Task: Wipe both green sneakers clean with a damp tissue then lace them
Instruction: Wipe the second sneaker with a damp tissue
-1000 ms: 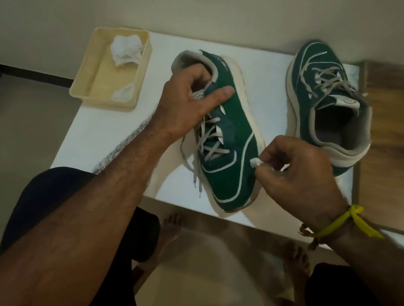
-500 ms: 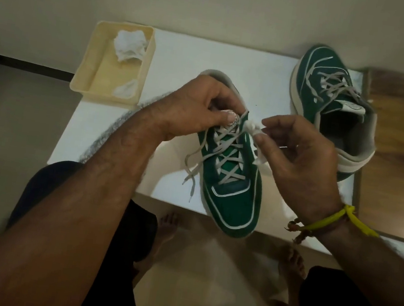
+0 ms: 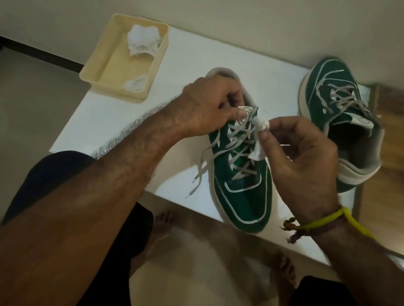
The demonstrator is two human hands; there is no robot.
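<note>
The near sneaker (image 3: 240, 185) lies at the front edge of the bench (image 3: 126, 125), toe overhanging toward the person, its grey laces (image 3: 236, 145) loosely threaded with one end trailing off to the left side. The left hand (image 3: 210, 109) grips the shoe at its tongue and collar, fingers curled round the top, which steadies it. The right hand (image 3: 304, 163) pinches a small wad of tissue (image 3: 339, 139) between thumb and fingertips, right beside the upper eyelets.

The step in hand looks like wiping around the tongue and lace area. To do it well, the person should hold the tongue taut, work the tissue in short strokes under and between the laces, and turn it to a clean face as it soils.

The second sneaker (image 3: 342, 121) stands at the far right corner, well apart. A cream tray (image 3: 95, 68) at the far left corner holds crumpled tissues (image 3: 143, 40), handy as replacements.
</note>
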